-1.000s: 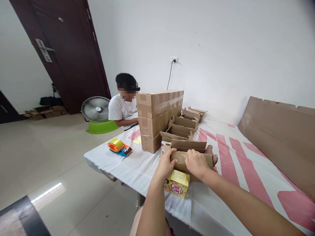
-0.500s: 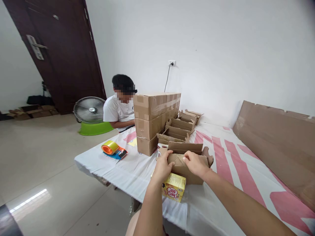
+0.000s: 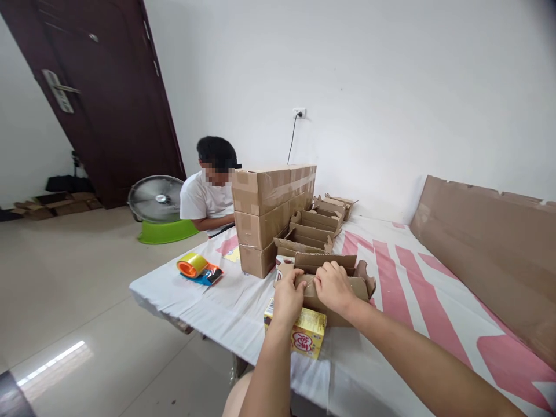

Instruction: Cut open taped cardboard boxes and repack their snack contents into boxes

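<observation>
In front of me an open cardboard box point(image 3: 359, 286) stands on the table, its flaps raised. My left hand point(image 3: 289, 294) grips the near flap at the box's left end, thumb on the outer face. Beside it my right hand point(image 3: 335, 287) bends its fingers over the same flap's top edge; the fingertips are partly hidden. A yellow printed box point(image 3: 309, 340) sits just before the cardboard box, partly covered by my left wrist.
Taped cartons point(image 3: 258, 231) are stacked beyond my hands. Several open boxes point(image 3: 310, 236) stand in a row alongside. A tape dispenser point(image 3: 197, 268) lies at the left. A co-worker point(image 3: 208, 200) sits behind the stack. A cardboard sheet point(image 3: 482, 249) leans at the right.
My right hand has shifted slightly left along the flap, and its fingers have curled further over the edge. My left hand keeps its hold. The view has moved a little.
</observation>
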`<state>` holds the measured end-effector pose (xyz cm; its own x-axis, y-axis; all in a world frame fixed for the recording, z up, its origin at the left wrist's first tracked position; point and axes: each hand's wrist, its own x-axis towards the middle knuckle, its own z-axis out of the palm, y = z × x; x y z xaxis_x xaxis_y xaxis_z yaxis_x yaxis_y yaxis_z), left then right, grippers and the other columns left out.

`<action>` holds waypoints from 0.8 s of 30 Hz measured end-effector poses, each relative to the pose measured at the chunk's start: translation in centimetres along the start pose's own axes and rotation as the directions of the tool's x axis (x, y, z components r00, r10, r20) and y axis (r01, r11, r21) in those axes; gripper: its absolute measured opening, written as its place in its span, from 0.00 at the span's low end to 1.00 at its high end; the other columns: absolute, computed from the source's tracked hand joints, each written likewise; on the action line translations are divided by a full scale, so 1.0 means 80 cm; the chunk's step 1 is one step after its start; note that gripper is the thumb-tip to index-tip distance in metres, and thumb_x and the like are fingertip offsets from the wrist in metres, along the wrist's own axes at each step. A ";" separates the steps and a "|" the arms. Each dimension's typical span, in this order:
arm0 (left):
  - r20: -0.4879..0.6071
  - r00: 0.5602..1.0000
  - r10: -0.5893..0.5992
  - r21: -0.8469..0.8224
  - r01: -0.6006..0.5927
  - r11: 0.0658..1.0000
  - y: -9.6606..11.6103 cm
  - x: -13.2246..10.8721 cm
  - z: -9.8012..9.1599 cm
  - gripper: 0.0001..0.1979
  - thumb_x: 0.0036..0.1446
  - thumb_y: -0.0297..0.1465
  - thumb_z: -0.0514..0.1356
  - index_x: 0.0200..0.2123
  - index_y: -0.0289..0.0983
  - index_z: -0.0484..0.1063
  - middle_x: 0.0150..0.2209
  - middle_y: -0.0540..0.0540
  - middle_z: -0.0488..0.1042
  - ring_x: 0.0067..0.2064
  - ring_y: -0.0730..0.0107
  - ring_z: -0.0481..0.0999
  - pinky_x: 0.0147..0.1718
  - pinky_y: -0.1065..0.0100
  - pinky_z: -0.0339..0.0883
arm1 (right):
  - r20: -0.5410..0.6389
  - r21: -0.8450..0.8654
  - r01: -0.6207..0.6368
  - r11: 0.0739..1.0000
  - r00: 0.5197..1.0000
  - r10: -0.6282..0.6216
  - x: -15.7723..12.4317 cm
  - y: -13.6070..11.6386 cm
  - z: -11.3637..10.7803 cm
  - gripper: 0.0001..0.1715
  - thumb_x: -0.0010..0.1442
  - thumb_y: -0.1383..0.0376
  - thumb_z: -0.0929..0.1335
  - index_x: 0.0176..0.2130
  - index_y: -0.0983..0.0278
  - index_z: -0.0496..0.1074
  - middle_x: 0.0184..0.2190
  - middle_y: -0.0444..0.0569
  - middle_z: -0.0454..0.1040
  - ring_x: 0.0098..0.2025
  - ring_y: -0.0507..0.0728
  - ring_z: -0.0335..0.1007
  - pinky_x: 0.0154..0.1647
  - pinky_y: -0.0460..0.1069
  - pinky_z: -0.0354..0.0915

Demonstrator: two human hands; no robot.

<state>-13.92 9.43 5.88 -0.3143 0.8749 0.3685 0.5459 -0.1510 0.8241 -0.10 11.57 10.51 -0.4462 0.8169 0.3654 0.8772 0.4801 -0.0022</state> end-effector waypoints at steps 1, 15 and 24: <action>-0.003 1.000 -0.005 0.003 0.005 1.000 0.000 0.000 0.000 0.14 0.52 0.22 0.60 0.43 0.39 0.74 0.37 0.46 0.80 0.42 0.60 0.78 0.45 0.60 0.68 | -0.012 -0.006 -0.015 1.000 1.000 0.015 0.000 0.006 0.003 0.11 0.63 0.64 0.62 0.35 0.63 0.73 0.39 0.52 0.73 0.46 0.60 0.63 0.45 0.53 0.56; 0.015 1.000 -0.024 0.062 0.023 0.998 0.012 -0.001 0.003 0.14 0.53 0.23 0.60 0.43 0.38 0.74 0.38 0.44 0.80 0.42 0.57 0.78 0.45 0.59 0.68 | -0.099 -0.066 -0.107 0.992 0.990 0.101 -0.035 0.074 0.019 0.12 0.66 0.65 0.61 0.35 0.65 0.71 0.37 0.52 0.72 0.43 0.60 0.63 0.48 0.52 0.55; 0.041 0.999 -0.022 0.065 0.019 0.998 0.007 0.000 0.002 0.14 0.54 0.24 0.59 0.44 0.38 0.74 0.35 0.45 0.79 0.41 0.59 0.78 0.44 0.60 0.68 | -0.067 -0.102 -0.057 0.993 0.996 0.050 -0.041 0.080 0.012 0.12 0.66 0.66 0.60 0.36 0.65 0.70 0.38 0.52 0.71 0.45 0.60 0.65 0.49 0.51 0.56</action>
<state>-13.51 9.41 6.29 -0.2942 0.8961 0.3324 0.5890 -0.1040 0.8014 6.81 12.25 8.43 -0.3887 0.8168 0.4264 0.9147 0.3977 0.0718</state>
